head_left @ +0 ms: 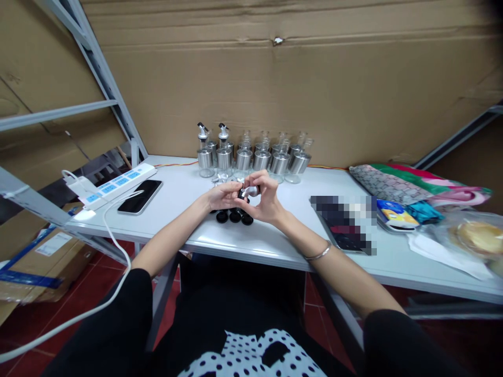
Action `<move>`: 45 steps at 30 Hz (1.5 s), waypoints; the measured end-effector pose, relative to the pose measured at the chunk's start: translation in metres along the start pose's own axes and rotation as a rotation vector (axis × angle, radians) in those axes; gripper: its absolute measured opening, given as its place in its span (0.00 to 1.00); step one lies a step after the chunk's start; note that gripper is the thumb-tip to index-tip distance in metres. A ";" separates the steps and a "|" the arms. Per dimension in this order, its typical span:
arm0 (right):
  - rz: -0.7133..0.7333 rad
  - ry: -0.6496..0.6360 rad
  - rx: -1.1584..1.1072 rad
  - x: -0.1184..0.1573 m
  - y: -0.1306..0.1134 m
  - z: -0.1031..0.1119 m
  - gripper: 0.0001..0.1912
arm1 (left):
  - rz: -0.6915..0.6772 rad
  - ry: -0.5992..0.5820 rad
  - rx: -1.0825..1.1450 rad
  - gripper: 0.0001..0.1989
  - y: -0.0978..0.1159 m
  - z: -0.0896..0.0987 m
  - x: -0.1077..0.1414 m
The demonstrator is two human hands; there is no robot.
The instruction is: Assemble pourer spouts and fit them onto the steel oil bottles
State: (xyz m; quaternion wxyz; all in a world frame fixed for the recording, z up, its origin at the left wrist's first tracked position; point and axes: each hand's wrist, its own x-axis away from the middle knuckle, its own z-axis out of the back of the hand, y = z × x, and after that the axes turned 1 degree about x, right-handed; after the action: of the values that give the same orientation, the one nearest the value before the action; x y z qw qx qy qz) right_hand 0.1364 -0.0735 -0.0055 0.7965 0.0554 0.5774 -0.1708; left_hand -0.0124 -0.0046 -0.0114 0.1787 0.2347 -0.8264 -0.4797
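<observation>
Both hands meet above the middle of the white table (275, 242). My left hand (223, 196) has its fingers closed on the black end of a silver and black pourer spout (247, 192). The fingers of my right hand (266, 199) curl round the spout's other side. Several black round caps (234, 215) lie just below the hands, partly hidden by them. Small clear and silver pieces (220, 179) lie behind my left hand. Farther back stand several glass bottles with steel sleeves (244, 159); the two at the front left bear pourer spouts (223, 132).
A power strip (121, 184) with a white cable and a phone (140, 197) lie on the left. To the right are a blurred flat item (341, 225), a yellow and blue packet (396, 213), folded cloth (424, 186) and bagged food (479, 235). Cardboard (291, 84) stands behind.
</observation>
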 end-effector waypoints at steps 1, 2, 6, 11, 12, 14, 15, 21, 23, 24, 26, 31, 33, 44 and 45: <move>0.004 0.001 -0.001 0.000 0.000 0.000 0.30 | -0.009 0.000 -0.013 0.08 0.000 0.001 0.000; 0.008 0.005 -0.004 0.000 0.000 0.000 0.30 | -0.015 -0.006 -0.019 0.07 0.000 0.001 0.000; 0.011 0.020 -0.018 0.002 0.001 -0.001 0.31 | -0.019 -0.056 -0.010 0.07 0.000 0.001 -0.001; 0.025 0.023 -0.027 0.002 0.001 -0.002 0.31 | -0.028 -0.074 -0.016 0.08 0.000 -0.002 0.000; 0.032 0.020 -0.019 0.002 0.000 -0.002 0.31 | -0.028 -0.079 -0.020 0.09 0.000 -0.003 0.000; 0.039 0.010 0.007 0.002 -0.001 -0.001 0.31 | -0.021 -0.086 -0.034 0.08 0.000 -0.003 0.001; 0.039 0.003 0.023 0.002 -0.002 -0.001 0.31 | -0.016 -0.086 -0.042 0.08 0.000 -0.003 0.001; 0.058 -0.027 0.127 0.001 0.000 0.002 0.30 | -0.036 -0.138 -0.082 0.12 0.005 -0.009 0.003; 0.070 -0.001 0.156 0.000 0.003 0.003 0.31 | -0.085 -0.121 -0.101 0.16 0.008 -0.013 0.004; 0.070 0.016 0.168 -0.001 0.004 0.004 0.32 | -0.107 -0.098 -0.113 0.18 0.009 -0.014 0.004; 0.049 0.030 0.189 -0.003 0.006 0.006 0.32 | -0.133 -0.054 -0.128 0.17 0.010 -0.015 0.004; -0.173 -0.129 0.244 -0.002 0.009 0.013 0.24 | -0.141 0.037 -0.155 0.14 0.006 -0.013 0.000; -0.278 -0.171 0.263 -0.001 0.009 0.015 0.19 | -0.150 0.062 -0.181 0.15 0.004 -0.014 -0.001; -0.493 -0.148 0.362 -0.001 0.004 0.017 0.14 | -0.151 -0.006 -0.235 0.15 0.007 -0.020 0.002; -0.503 -0.139 0.362 -0.002 0.003 0.017 0.14 | -0.154 -0.014 -0.232 0.15 0.007 -0.020 0.002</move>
State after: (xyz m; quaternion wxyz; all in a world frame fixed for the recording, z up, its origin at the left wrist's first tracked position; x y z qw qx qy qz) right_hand 0.1521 -0.0752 0.0015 0.7439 0.0398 0.4777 -0.4656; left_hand -0.0046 -0.0171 0.0040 0.1614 0.2719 -0.7461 -0.5859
